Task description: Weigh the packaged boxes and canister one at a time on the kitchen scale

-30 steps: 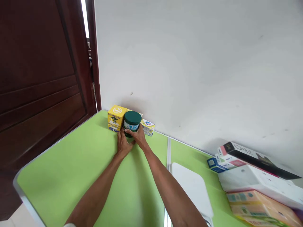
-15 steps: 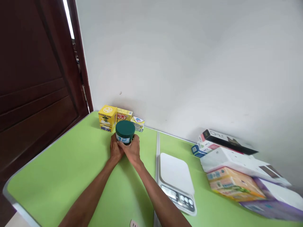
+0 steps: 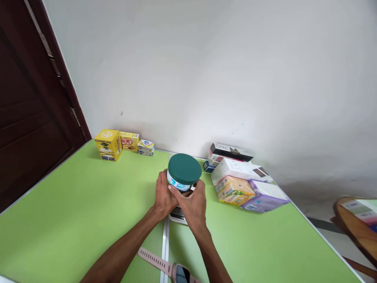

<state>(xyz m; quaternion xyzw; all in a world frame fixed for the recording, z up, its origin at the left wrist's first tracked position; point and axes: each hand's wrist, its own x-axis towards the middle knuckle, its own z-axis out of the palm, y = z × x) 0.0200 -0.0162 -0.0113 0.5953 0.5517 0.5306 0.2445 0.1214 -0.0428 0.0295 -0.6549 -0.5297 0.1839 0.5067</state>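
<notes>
A jar (image 3: 185, 169) with a wide dark green screw lid and a white-and-blue label is held upright between both hands. My left hand (image 3: 165, 193) is wrapped round its left side, and my right hand (image 3: 193, 202) grips the right side with the thumb across the front. Below and behind the hands lies the kitchen scale (image 3: 178, 216), mostly hidden; only its front edge and dark panel show. Whether the jar touches the scale, I cannot tell. Nearer to me, a pink smartwatch (image 3: 182, 274) lies on the table.
Yellow boxes (image 3: 108, 145) stand at the back left against the wall. Stacked boxes (image 3: 235, 169) and a purple pack (image 3: 262, 198) are on the right of the green table (image 3: 73, 212). A wooden stool (image 3: 353, 224) with items on it stands beyond the right edge.
Both hands have carried the jar rightward, away from the yellow boxes to over the scale. The view has turned right, bringing the whole smartwatch strap and the stool into sight.
</notes>
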